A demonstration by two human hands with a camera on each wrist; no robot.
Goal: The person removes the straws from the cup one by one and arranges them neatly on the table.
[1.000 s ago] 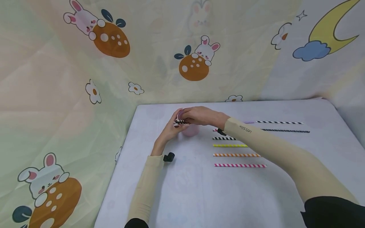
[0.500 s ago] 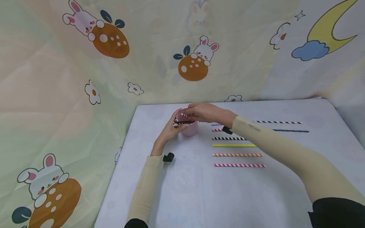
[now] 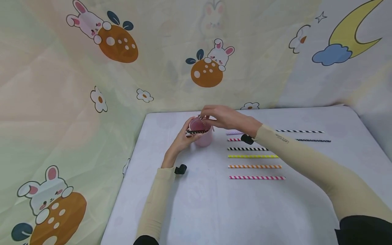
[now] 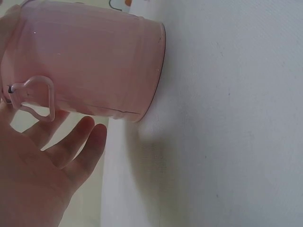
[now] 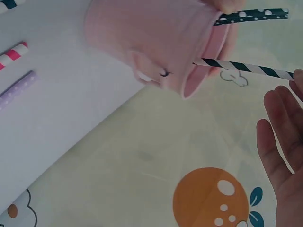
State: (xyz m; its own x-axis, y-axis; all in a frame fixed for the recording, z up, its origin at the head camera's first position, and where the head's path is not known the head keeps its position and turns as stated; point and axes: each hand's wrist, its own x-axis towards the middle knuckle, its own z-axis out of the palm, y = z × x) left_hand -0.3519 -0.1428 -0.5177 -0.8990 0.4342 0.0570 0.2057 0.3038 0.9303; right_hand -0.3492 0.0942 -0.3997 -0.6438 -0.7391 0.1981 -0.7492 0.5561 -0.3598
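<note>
A pink bucket (image 3: 204, 140) with small side handles leans on the white table, its mouth toward me. My left hand (image 3: 183, 139) grips it by the rim; in the left wrist view several fingers of that hand spread free below the bucket's handle (image 4: 39, 98). Out of the mouth, by the left thumb, pokes a black straw with white dots (image 5: 255, 15). My right hand (image 3: 222, 116) is above the mouth and pinches the upper end of a black-and-white striped straw (image 5: 248, 69), whose lower end is inside the rim. The bucket's bottom inside is hidden.
Right of the bucket lie parallel straws: lilac (image 3: 235, 133), red-striped (image 3: 234, 140), black-striped (image 3: 246, 149), yellow (image 3: 252, 156), orange-striped (image 3: 255, 166) and pink-striped (image 3: 257, 177). Farther right are a black-striped straw (image 3: 300, 131) and a dark straw (image 3: 313, 140). A printed cloth hangs behind.
My right hand has risen from the bucket's mouth and shifted slightly right, with the striped straw drawn up. The left hand and bucket stay in place.
</note>
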